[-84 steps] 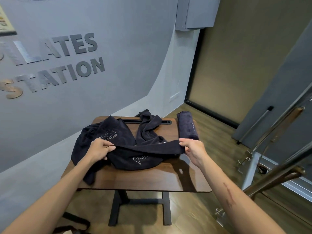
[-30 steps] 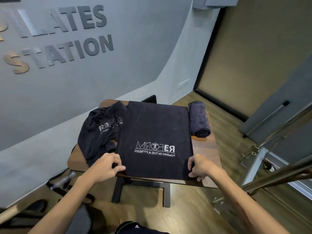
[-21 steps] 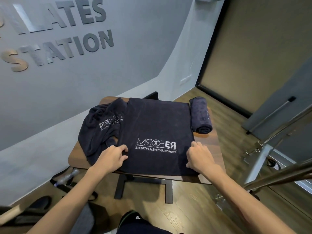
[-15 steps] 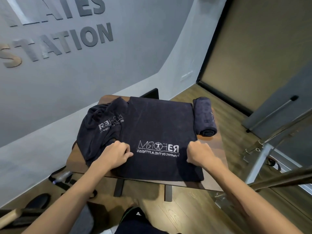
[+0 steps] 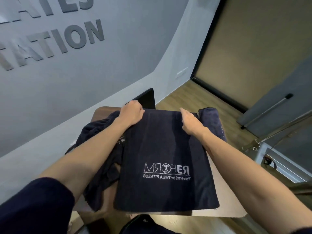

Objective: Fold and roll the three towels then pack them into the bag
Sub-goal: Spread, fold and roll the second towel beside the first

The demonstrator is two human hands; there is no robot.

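Up at the far edge of the flat towel (image 5: 165,149), the left hand (image 5: 132,114) curled its fingers over the left corner and gripped it. The right hand (image 5: 190,121) lay on the right corner with fingers fairly straight; whether it pinched the cloth I could not tell. Both arms reached out long over the table (image 5: 224,206). That towel lay with its long axis running away from the person, logo at the near end, near edge at the table's lip. A crumpled towel (image 5: 99,149) lay touching on the left, a rolled towel (image 5: 213,122) just beside on the right.
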